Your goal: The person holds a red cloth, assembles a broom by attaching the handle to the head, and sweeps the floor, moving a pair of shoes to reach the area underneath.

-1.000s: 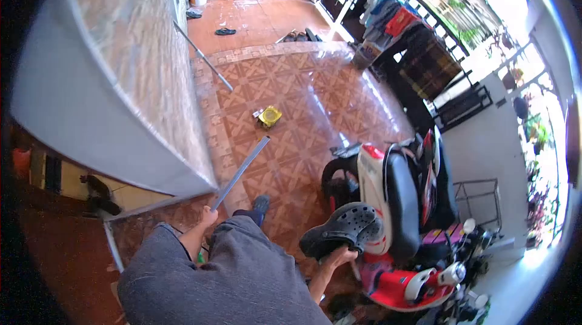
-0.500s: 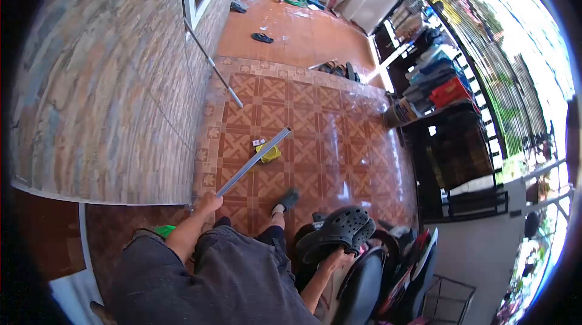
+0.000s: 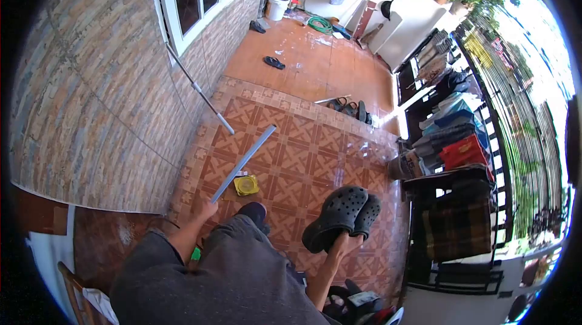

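Observation:
My left hand [image 3: 206,208] is closed around the near end of a long grey bar [image 3: 244,162], which slants forward above the tiled floor. My right hand [image 3: 347,245] grips a pair of dark grey clogs [image 3: 343,211] at their heel ends, held out in front of me on the right. Its fingertips are partly hidden by the shoes. Below the bar, a yellow object with a round middle [image 3: 246,185] lies on the tiles. A shoe [image 3: 253,211] on one of my feet shows beyond my shorts.
A thin pole [image 3: 200,90] leans against the stone-look wall [image 3: 103,88] on the left. Several sandals [image 3: 350,108] lie at the tile edge, and a single flip-flop [image 3: 274,62] farther off. Clothes [image 3: 464,152] hang on the right railing. A white bucket [image 3: 277,7] stands at the back.
I have moved forward, past the motorbike seats that were at lower right. The yellow object is nearer. Both hands keep their hold on the bar and the clogs.

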Demonstrator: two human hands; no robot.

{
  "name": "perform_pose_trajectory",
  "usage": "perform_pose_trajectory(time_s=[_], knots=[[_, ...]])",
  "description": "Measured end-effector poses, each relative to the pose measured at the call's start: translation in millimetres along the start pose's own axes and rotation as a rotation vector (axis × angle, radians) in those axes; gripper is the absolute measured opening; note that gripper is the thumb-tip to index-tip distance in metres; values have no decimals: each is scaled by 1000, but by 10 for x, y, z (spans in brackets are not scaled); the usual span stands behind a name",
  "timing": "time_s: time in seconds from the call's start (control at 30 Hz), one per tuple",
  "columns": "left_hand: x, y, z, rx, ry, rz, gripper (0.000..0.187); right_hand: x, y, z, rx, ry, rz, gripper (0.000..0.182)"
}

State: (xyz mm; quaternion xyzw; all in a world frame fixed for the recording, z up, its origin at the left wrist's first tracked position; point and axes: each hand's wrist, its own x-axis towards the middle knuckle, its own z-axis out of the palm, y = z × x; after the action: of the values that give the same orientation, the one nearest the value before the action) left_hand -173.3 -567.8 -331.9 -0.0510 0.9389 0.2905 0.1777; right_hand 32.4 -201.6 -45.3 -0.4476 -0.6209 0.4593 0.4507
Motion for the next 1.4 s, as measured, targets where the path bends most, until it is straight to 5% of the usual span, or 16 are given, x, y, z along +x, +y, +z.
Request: perform_pose_trajectory(time_s=[0.07,0.17,0.27,0.4,0.5,0.67,0.77,0.97,1.13,1.4], knots=[[41,504,42,-10,-47,5,32,392,116,142,38,24,-65,40],[589,375,967,88,107,29,31,852,179,445,132,34,-54,37],[566,1306,699,104,-39,85,33,1264,239,702,186,11,16,33],[1079,1762,1223,7,-6,35,35,2010,265,1084,125,-47,96,34],[1277,2558,1148,-71,-56,-30,36,2713,448,1382,-15,-121,-28,38],[2183,3126,1702,32,181,141,32,3821,368,2004,10,-258,98,42],[2539,3554,1690,38,145,44,31,4469,686,2470,30,-299,3,42],[2760,4358,1249,-131,202,-70,24,5214,964,3789,-64,-483,78,41],[2812,4532,1390,-263,493,-35,25,5634,1532,5173,-138,-669,117,44],[3108,5247,1610,-306,413,-471,38,6126,2175,7071,-632,-758,208,51]])
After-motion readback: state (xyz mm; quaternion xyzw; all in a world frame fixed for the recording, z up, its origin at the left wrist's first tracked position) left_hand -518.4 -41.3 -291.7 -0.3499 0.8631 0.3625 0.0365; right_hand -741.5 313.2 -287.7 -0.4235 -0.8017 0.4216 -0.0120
